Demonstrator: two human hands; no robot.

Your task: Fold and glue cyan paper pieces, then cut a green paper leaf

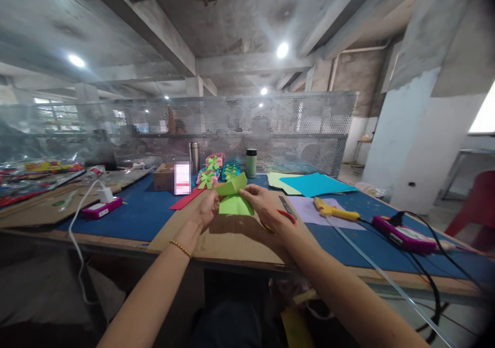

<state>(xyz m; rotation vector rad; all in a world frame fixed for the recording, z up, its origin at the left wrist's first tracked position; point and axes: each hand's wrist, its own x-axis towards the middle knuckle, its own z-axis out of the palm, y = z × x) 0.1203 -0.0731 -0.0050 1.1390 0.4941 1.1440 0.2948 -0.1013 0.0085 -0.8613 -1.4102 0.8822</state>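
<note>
Between my two hands is a folded piece of lime-green paper (236, 204), raised over a sheet of brown cardboard (216, 239). My left hand (209, 207) pinches its left edge. Thumb and fingers of my right hand (260, 199) close on its right side. Under my right wrist lie red-handled scissors (286, 216), partly hidden by the arm. A dark flat blade-like tool (288, 206) rests beside them. Beyond my hands stand several pink and blue items with green paper bows or flowers (212, 170).
A yellow glue gun (336, 210) lies on purple paper (305, 206); its clear stick reaches over the table edge. Blue sheets (319, 184), a green flask (251, 163), a steel bottle (194, 157), a cardboard box (164, 177), and purple power strips (404, 234) stand around on the blue table.
</note>
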